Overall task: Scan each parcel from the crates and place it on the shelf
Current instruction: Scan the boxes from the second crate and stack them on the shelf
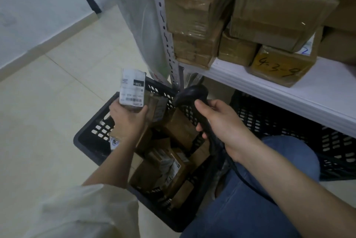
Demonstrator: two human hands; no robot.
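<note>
The left hand holds a small parcel from below, with the thumb on one side and the fingers curled on the other, so the white label faces up toward the camera. The parcel is above the black crate, just beyond the fingertips, and more brown parcels lie inside the crate under the wrist. The right hand is clenched around the handle of the black scanner; the head of the scanner sticks out past the thumb and points toward the held parcel, a little apart from it.

I judge that the step in hand is the scan itself. To do it well, the barcode strip, which is at the edge of the label nearest to the left thumb, should stay uncovered, so the thumb should not slide higher. The label looks a little tilted away from the scanner head; turning the left wrist so the label faces the scanner more squarely would probably help the reading. The right index finger is hidden behind the handle, so I cannot tell if it presses the trigger.

The shelf with stacked boxes is beyond the right knuckles, and a second crate stands under it
</note>
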